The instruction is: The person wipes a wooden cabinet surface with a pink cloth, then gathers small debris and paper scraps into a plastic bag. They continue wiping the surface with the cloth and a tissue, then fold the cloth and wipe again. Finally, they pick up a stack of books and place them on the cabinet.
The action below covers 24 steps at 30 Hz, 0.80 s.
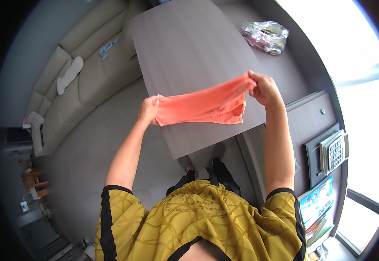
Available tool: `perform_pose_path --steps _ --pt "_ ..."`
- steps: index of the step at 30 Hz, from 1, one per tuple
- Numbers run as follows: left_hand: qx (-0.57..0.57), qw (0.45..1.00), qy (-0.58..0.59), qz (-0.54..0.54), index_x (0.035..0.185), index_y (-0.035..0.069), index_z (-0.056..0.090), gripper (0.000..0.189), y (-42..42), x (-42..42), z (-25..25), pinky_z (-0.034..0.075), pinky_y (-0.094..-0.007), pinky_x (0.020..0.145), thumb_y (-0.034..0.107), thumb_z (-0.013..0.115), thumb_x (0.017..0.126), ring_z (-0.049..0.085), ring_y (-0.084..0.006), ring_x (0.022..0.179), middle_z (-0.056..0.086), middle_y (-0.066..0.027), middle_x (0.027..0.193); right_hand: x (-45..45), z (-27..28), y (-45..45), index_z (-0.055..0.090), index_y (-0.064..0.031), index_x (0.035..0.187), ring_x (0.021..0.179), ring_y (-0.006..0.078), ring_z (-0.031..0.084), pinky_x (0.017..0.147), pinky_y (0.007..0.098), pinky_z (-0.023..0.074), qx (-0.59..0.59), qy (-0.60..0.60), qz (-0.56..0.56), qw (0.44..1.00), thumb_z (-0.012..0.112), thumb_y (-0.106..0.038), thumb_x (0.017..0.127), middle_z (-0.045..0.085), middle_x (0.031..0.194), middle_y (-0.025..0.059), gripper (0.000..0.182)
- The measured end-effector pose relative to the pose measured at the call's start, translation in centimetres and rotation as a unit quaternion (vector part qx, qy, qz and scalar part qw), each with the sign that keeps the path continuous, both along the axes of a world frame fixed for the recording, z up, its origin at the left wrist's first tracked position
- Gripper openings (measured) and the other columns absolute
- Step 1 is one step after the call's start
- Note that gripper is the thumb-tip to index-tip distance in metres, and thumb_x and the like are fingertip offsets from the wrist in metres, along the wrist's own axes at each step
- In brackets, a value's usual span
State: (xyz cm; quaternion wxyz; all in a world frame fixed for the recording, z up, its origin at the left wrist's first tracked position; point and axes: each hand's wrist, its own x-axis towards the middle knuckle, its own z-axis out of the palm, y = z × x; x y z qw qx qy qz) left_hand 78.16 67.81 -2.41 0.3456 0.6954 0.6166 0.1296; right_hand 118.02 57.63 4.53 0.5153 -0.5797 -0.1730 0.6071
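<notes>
An orange-pink towel [199, 106] stretches between my two hands over the near part of a grey wood-grain table [189, 49]. My left hand [148, 110] grips its left end, close to the table's left edge. At the upper right corner my right hand [264, 86] pinches the cloth and holds it higher in the picture than the left end. The towel looks folded in layers, with a loose flap hanging open at its lower right. Whether its lower edge touches the tabletop, I cannot tell.
A beige sofa [91, 78] stands at the left, bearing a white pillow [70, 75] and a blue item [108, 49]. A plastic bag of goods [265, 37] sits by the window. On the right ledge lie a calculator [336, 153], a dark folder [313, 163] and papers [316, 199].
</notes>
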Motion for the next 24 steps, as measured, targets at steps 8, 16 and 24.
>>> perform_pose_path --steps 8,16,24 --pt "0.289 0.936 0.125 -0.155 0.107 0.005 0.065 0.041 -2.0 7.0 1.4 0.041 -0.0438 0.097 0.032 0.074 0.078 0.053 -0.0291 0.111 0.058 -0.0126 0.112 -0.6 -7.5 7.0 0.052 0.0035 0.123 0.095 0.0296 0.064 0.081 0.0383 0.0527 0.023 -0.428 0.044 0.902 0.071 -0.042 0.08 0.063 0.104 0.0193 0.065" --pt "-0.076 0.996 -0.017 -0.052 0.088 0.004 0.056 0.014 2.6 6.7 2.3 0.047 -0.0323 0.078 0.017 0.059 0.091 0.062 -0.0205 0.086 0.062 -0.0106 0.082 -5.6 -8.2 1.0 0.055 -0.0013 0.11 0.103 0.0288 0.058 0.085 0.0391 0.0482 -0.048 -0.502 0.213 0.837 0.073 -0.029 0.077 0.062 0.104 0.0132 0.047" --pt "-0.076 0.828 -0.556 0.02 0.093 0.004 0.052 0.017 5.9 6.3 5.5 0.044 -0.023 0.074 0.018 0.046 0.1 0.051 -0.0065 0.077 0.055 -0.0004 0.082 -6.3 -1.3 -1.1 0.062 -0.0046 0.104 0.1 0.023 0.058 0.091 0.0415 0.0432 0.238 0.295 -0.033 0.925 0.059 -0.023 0.088 0.064 0.105 0.0089 0.024"
